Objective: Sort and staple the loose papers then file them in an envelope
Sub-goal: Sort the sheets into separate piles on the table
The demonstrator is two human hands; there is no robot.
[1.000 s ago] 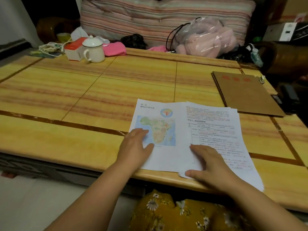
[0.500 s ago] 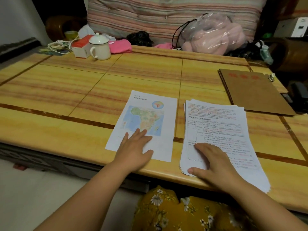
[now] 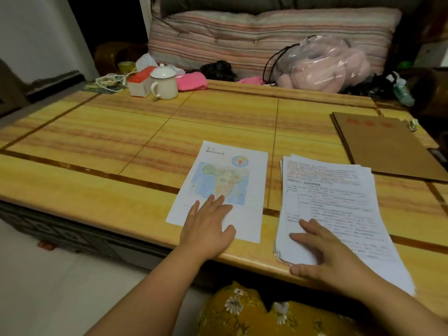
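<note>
A single sheet printed with a coloured map (image 3: pixel 225 180) lies near the table's front edge. My left hand (image 3: pixel 208 229) rests flat on its lower part, fingers straight. To its right, apart from it, lies a loose stack of text pages (image 3: pixel 337 204). My right hand (image 3: pixel 324 253) lies on the stack's near left corner with spread fingers, thumb at the table edge. A brown envelope (image 3: pixel 385 146) with red lettering lies at the right rear of the table. No stapler shows.
The yellow wooden table (image 3: pixel 145 141) holds a white lidded mug (image 3: pixel 164 83), a red-and-white box (image 3: pixel 139 82), cords and pink cloth at its back left. A plastic bag with a pink soft toy (image 3: pixel 317 66) sits at the back, against a striped cushion.
My left hand has slid the map sheet leftward off the stack; a gap now separates the two. My right hand has stayed on the stack. The view has shifted.
</note>
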